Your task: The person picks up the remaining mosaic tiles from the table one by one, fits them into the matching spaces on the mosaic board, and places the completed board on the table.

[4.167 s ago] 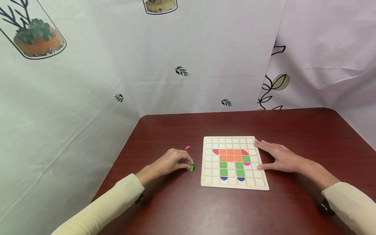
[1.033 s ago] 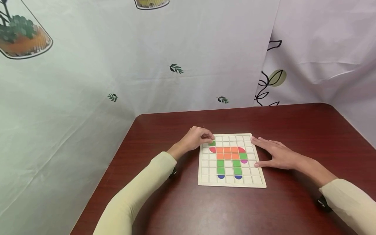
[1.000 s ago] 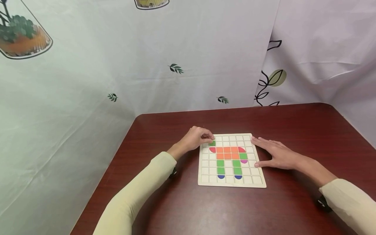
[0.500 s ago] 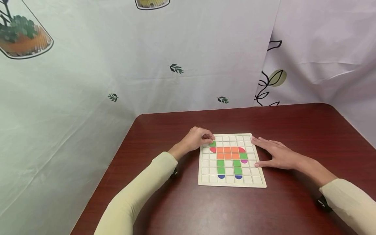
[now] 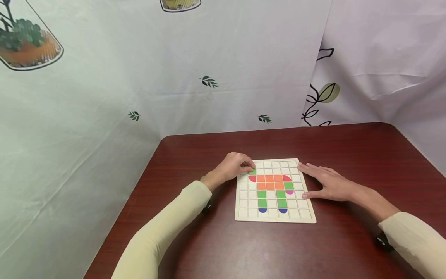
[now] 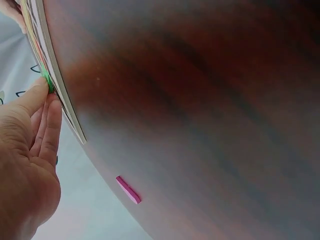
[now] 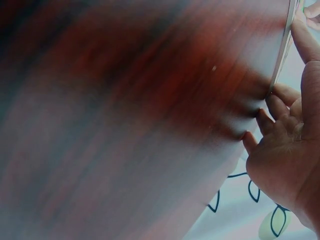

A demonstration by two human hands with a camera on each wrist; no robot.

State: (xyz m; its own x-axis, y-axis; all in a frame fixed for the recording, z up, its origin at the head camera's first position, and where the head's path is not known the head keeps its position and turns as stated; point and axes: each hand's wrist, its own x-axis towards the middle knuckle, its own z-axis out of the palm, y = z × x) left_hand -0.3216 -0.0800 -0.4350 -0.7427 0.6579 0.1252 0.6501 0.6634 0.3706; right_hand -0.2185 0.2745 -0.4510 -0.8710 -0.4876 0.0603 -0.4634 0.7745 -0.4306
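My left hand (image 5: 234, 164) is at the upper left of a pale square grid board (image 5: 301, 213), thumb and fingers pinching a green square tile (image 6: 46, 78). In the head view the thumb covers much of that tile, just above a red quarter-round piece (image 5: 252, 178). Orange squares (image 5: 269, 182), further green squares (image 5: 262, 198) and blue half-round pieces (image 5: 263, 210) sit in the cells, with a magenta half-round (image 5: 289, 192) on the right. My right hand (image 5: 331, 185) lies with fingers and thumb spread, touching the board's right edge.
A loose magenta piece (image 6: 128, 190) lies on the table beside the board in the left wrist view; the left arm hides it in the head view. The dark red table (image 5: 216, 248) meets a patterned white cloth (image 5: 237, 104) behind.
From left of the board, my left hand has carried the green tile to an upper left cell. Lately its thumb has slid slightly over the tile. The right hand stays on the board's edge.
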